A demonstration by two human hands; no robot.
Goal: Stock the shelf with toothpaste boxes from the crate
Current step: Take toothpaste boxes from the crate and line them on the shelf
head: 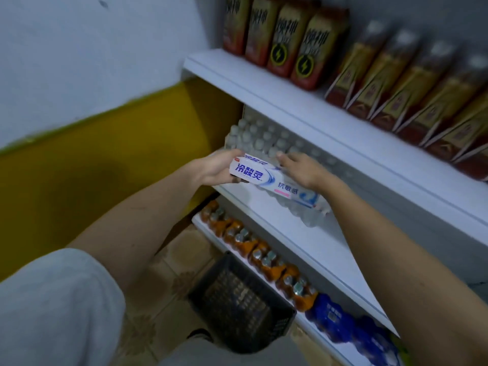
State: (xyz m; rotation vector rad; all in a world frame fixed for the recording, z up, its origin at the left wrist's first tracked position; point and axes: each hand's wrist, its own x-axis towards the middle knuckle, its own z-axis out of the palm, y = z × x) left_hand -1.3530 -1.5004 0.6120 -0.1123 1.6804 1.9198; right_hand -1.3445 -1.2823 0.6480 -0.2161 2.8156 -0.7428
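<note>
Left hand is gripping the toothpaste box by its end at the shelf front edge, right hand resting open-fingered on top; light, stiff carton, likely crushable, best held by ends.

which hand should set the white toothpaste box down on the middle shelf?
Left, probably. The left hand already grips the white toothpaste box at its near end, over the white middle shelf. The right hand only rests open on the box beside the clear wrapped bottles.
</note>
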